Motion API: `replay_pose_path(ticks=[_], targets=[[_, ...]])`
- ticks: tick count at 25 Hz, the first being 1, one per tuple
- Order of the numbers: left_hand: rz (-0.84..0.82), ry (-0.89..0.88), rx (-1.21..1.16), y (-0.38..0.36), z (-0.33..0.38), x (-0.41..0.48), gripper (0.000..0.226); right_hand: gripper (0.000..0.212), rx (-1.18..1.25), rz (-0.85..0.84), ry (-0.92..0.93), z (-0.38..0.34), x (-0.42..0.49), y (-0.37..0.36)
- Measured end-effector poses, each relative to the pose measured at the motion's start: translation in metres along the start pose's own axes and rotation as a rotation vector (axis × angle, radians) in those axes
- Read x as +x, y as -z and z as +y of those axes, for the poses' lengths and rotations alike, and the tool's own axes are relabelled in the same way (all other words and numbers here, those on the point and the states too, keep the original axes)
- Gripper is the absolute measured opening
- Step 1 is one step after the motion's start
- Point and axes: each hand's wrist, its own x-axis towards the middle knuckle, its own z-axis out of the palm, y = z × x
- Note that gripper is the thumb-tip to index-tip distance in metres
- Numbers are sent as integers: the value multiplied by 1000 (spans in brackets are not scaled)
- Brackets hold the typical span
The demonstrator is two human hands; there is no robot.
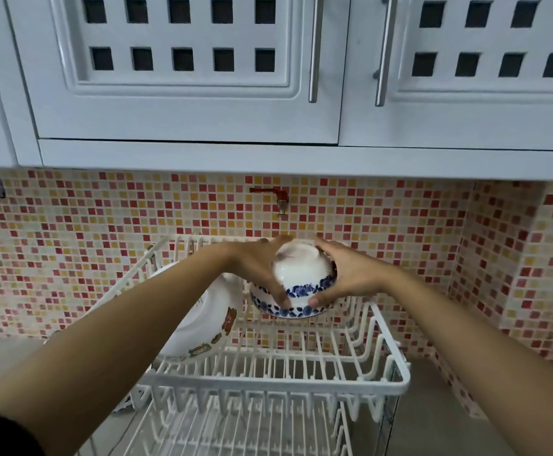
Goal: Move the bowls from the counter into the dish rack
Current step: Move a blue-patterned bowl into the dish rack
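Both my hands are on one bowl, white with a blue flower band, upside down, foot ring up. It's over the back part of the rack, upper tier, rim down near the wires. Can't tell if it's already resting on them or just above. A second blue-band rim shows right under it, so it may be stacking on another bowl; hard to be sure.

Progress: big white bowl with a brown printed pattern is already in the rack, left side, leaning on its edge against the tines. So at least one is done, and this one is nearly placed. I judge this as the set-down step. Counter to the right of the rack shows no bowls; left side is mostly hidden by my arm, so can't say what's left.

Grip: left hand wraps the bowl's left wall, fingers spread and curled, thumb at the blue band. Right hand mirrors it on the right wall, thumb at the rim. Bowl sits between both palms, touching each.
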Motion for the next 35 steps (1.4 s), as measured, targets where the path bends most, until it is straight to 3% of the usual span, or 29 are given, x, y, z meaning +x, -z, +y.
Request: replay_pose_path(ticks=[3,6,11,17,26,29,32,35], targets=[[-51,80,237,-7,8,7,126,134,-153,-73,-37,1,3,-5],[-70,79,239,-8,13,8,126,132,-169,-102,-59,-3,2,-5],[-83,88,262,-14,17,5,119,110,-152,-104,-48,-5,0,-8],[-161,146,309,-19,14,7,133,99,-124,-167,-23,-3,4,-15],[-189,170,360,-24,24,2,134,104,-196,-232,-88,-13,1,-14],[-212,175,401,-22,25,-1,134,116,-274,-251,-130,-17,0,-13],[-187,153,411,-7,27,-14,126,131,-362,-315,-185,-24,-2,-7],[-82,140,334,18,16,-35,108,121,-342,-291,-138,-40,-1,4]])
